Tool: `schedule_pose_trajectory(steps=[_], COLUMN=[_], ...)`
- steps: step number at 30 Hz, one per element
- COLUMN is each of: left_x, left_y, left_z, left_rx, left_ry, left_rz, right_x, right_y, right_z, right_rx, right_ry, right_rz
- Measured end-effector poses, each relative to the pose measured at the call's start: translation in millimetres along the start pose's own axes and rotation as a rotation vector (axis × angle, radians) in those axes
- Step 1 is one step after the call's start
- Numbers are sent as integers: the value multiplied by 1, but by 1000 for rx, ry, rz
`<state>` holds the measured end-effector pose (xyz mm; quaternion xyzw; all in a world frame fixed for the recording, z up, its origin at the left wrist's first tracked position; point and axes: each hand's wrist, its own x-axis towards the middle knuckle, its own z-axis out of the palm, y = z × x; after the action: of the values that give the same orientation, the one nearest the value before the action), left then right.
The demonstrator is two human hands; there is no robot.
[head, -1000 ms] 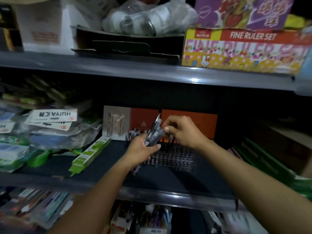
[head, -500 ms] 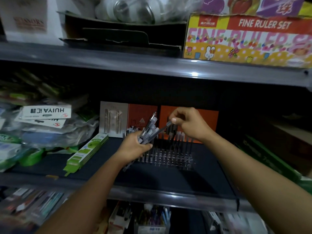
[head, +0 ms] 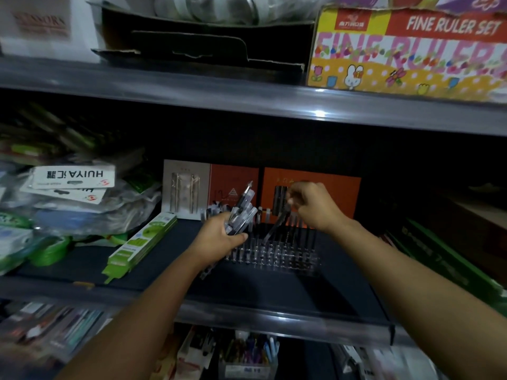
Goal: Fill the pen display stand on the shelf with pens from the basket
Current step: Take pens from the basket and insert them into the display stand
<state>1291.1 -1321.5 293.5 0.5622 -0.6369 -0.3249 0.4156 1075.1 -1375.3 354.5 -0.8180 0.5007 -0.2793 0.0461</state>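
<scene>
A clear plastic pen display stand [head: 277,253] sits on the dark middle shelf [head: 274,294], with several pens upright in its back rows. My left hand [head: 219,237] is closed around a bundle of clear-barrelled pens [head: 242,212] just left of the stand. My right hand [head: 312,207] pinches the top of a single pen [head: 275,226], which slants down with its lower end over the stand's middle. The basket is out of sight.
Orange pen boxes [head: 312,187] stand behind the stand. A green pack [head: 142,242] and bagged stationery [head: 74,198] lie to the left, dark green boxes [head: 439,267] to the right. The upper shelf edge [head: 247,102] carries a ruler set box [head: 411,50].
My right hand has drawn one pen out of the bundle and carried it right and down to the stand. The left hand keeps the bundle in place.
</scene>
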Motion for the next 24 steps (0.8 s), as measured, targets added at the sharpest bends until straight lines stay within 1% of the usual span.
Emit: schedule_pose_trajectory(steps=[7,12,17,24], left_x=[5,8,11,11], left_y=[-4,-10,-14,-13], left_z=[-1,-3,-5,-4], left_rx=[41,65,55,16], left_ry=[16,19,24,11], left_rz=[41,45,41,76], right_x=[9,18,23,31], right_y=[-12,-21,-26,-33], right_z=[26,25,25,31], right_rx=[-121,-169,-247,-180], right_ry=[-74,-70,-111,-161], right_rz=[-95,-137,-149,-147])
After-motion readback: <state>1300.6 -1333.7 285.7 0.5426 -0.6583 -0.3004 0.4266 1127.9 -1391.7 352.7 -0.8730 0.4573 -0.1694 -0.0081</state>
